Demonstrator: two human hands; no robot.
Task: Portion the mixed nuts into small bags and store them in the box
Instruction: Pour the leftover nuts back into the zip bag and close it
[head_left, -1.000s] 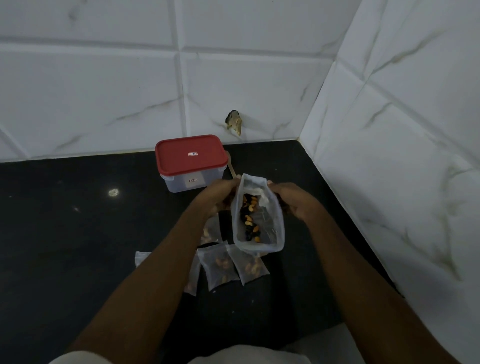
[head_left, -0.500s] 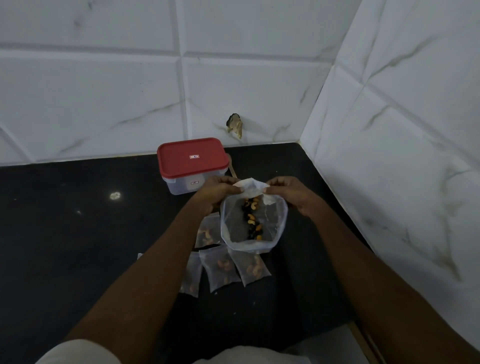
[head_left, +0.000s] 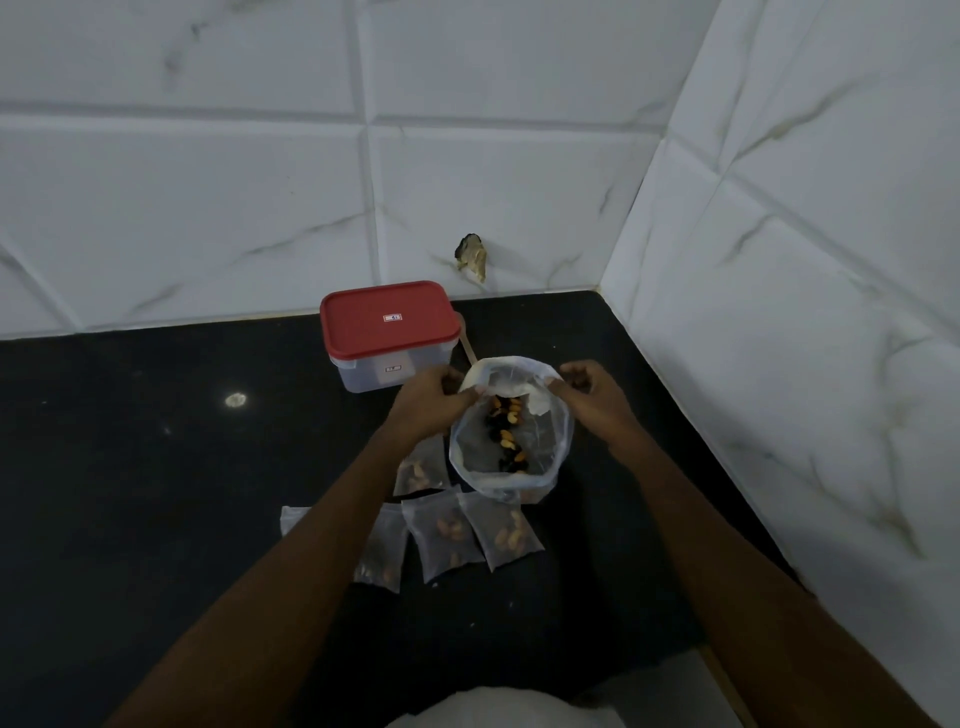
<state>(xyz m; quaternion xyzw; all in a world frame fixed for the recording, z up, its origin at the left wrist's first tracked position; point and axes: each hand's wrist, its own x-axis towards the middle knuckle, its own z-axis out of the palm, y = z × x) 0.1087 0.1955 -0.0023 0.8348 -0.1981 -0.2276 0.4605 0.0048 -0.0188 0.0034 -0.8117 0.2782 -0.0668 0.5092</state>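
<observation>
Dark counter (head_left: 130, 493), left hand (head_left: 426, 404), right hand (head_left: 592, 402) pinching bag (head_left: 550, 441), pouches (head_left: 447, 535) part-hidden

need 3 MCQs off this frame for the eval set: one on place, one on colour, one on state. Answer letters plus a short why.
1. Where is the box?
A. on the counter by the back wall
B. in a lap
C. on the floor

2. What colour is the lid?
A. blue
B. red
C. green

3. The big nut bag is:
A. lying flat, untouched
B. pinched at its rim by both hands
C. inside the box

1 A: it stands on the dark counter close to the tiles.
2 B: the lid is plainly red.
3 B: the left hand and the right hand each grip the rim.
</observation>
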